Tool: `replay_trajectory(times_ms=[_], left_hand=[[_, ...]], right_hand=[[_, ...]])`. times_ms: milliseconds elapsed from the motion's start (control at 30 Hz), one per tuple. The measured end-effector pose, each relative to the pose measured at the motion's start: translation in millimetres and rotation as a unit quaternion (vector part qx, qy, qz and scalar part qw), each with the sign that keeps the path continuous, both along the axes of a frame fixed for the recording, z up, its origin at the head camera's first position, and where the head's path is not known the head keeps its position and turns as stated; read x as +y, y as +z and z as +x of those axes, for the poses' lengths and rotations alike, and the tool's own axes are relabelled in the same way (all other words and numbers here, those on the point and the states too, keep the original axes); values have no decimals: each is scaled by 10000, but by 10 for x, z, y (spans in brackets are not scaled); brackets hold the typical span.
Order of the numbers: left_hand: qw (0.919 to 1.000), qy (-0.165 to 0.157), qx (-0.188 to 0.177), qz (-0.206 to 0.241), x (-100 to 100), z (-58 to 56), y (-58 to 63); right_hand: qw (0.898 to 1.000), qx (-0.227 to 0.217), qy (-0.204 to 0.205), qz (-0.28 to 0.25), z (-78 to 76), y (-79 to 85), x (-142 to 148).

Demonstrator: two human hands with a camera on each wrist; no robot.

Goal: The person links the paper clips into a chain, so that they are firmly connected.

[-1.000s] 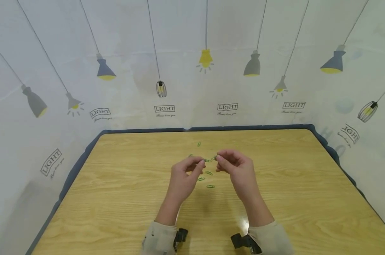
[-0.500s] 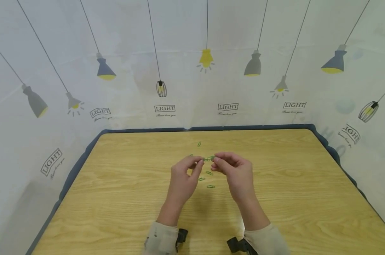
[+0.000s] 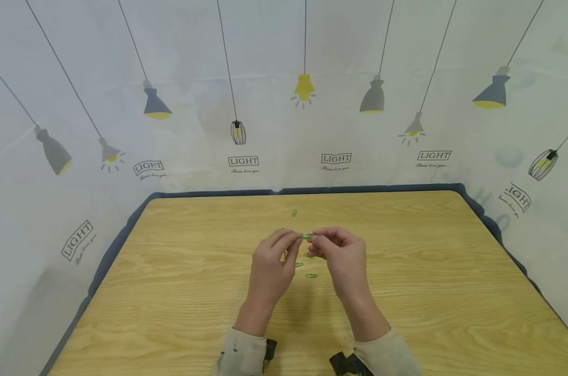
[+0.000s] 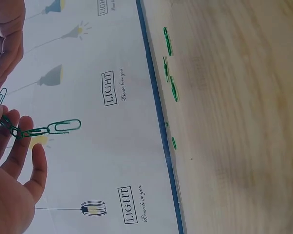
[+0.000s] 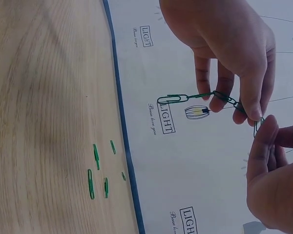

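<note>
Between thumb and fingertips, my left hand [image 3: 270, 266] pinches one end of a chain of linked green paper clips [image 4: 63, 126]. The rest of the chain hangs past its other fingers, as the right wrist view shows. My right hand [image 3: 346, 263] pinches a single green paper clip [image 5: 255, 127] right at the left fingertips. Both hands are raised over the table, their fingertips almost meeting. Whether the single clip is hooked into the chain cannot be made out, since fingers cover the joint.
Several loose green paper clips lie on the wooden table [image 3: 171, 271], among them one paper clip [image 3: 311, 275] nearer the body and another paper clip [image 3: 294, 213] toward the far edge. A wall covering [image 3: 284, 130] with printed lamps rises behind the table.
My right hand has moved left, bringing its paper clip up to the chain in my left hand. The gap between the fingertips has narrowed. The loose clips lie as before.
</note>
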State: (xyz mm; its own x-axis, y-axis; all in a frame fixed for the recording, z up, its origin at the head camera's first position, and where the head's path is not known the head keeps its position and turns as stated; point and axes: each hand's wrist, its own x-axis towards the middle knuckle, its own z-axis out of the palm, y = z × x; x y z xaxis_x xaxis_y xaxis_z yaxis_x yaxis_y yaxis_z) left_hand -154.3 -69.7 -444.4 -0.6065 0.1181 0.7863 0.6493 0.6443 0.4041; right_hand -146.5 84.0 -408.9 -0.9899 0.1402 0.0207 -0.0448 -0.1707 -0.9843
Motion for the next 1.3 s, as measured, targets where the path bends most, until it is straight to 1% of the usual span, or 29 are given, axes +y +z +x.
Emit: replay_trajectory(times_ms=[233,500,633,733,833,900,967,1033,1133,1233,1300], left_hand=[[9997,29,213,-105,-1,-3,4],[9990,92,323,-297,1,-13,20],[9993,54,356,-111,-3,-15,33],[9994,-48,332,113,-4,-21,36],[9989,-285,129,343,-5,-25,31],[9973,-515,-103,522,-7,-28,21],[9941,-747,-412,675,-8,-26,10],[9891,-985,-717,829,-5,-27,-6],[9787,-1311,-1134,1096,11,-26,-22],[9697,-1519,-1380,1327,30,-19,-14],[9669,-1562,-1428,1423,42,-13,4]], right_hand=[[9999,-79,-57,116,-7,8,-2],[9997,-41,-109,219,-32,39,40],[9997,-55,-149,209,-43,39,73],[9997,-19,-173,186,-53,42,101],[9998,54,-125,164,-54,58,116],[9998,126,-100,148,-51,72,121],[9996,209,-70,154,-43,83,124],[9993,325,-18,184,-35,90,123],[9981,496,136,330,-22,95,118],[9967,592,283,470,-8,95,112],[9961,608,343,531,0,92,108]])
